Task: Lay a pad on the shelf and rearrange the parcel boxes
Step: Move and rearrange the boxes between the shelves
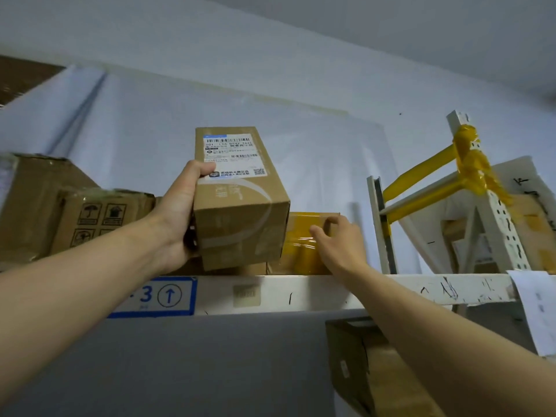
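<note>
Parcel: a tall brown cardboard box with a white barcode label (240, 194) sits clamped in my left hand (177, 212), thumb on the label face, raised above the white metal shelf edge (331, 291). My right hand (340, 242) lies spread on a yellow-taped box (304, 239) just right of it. One-handed, the tall box could tip and fall. Left, two more cartons (99, 218); I see no pad.
</note>
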